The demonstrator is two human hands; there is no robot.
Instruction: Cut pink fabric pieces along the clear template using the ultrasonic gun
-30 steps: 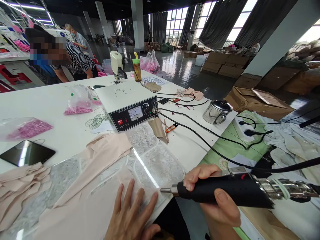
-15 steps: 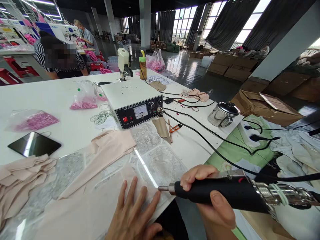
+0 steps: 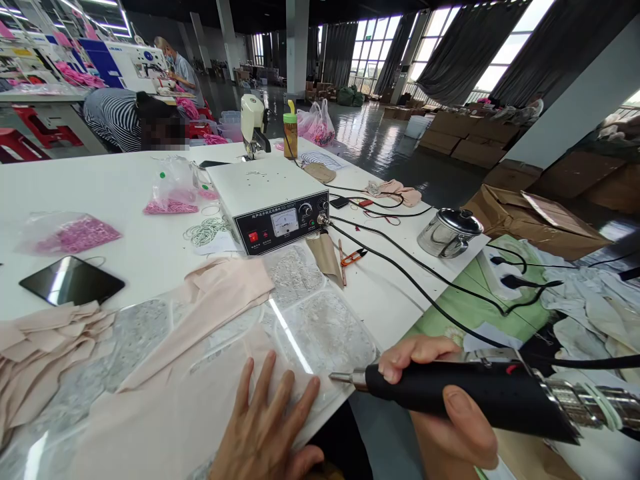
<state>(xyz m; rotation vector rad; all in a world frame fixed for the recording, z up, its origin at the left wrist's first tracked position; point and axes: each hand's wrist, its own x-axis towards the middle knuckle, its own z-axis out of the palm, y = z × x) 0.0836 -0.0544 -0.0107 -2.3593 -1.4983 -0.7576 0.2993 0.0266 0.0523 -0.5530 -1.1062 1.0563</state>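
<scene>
My left hand (image 3: pixel 273 420) lies flat with fingers spread on a thin pale pink fabric (image 3: pixel 165 413), near the table's front edge. My right hand (image 3: pixel 445 400) is wrapped round a black handheld tool (image 3: pixel 465 393) with a metal tip. That tip points left, a short way to the right of my left index finger, over the clear patterned mat (image 3: pixel 325 327). A cable runs from the tool's side toward a white control box (image 3: pixel 280 207) with a dial and red switch. Folded pink fabric (image 3: pixel 230 287) lies beyond my left hand.
Fabric strips (image 3: pixel 45 353), a phone (image 3: pixel 73 280) and bags of pink pieces (image 3: pixel 173 193) are on the left. Orange snips (image 3: pixel 354 257) and a metal mug (image 3: pixel 449 233) stand right of the box. Cables cross the right side. A person in stripes (image 3: pixel 115 119) bends beyond the table.
My right hand has moved right with the tool, drawing its tip away from my left index finger. My left hand stays in place. The person in stripes has bent lower.
</scene>
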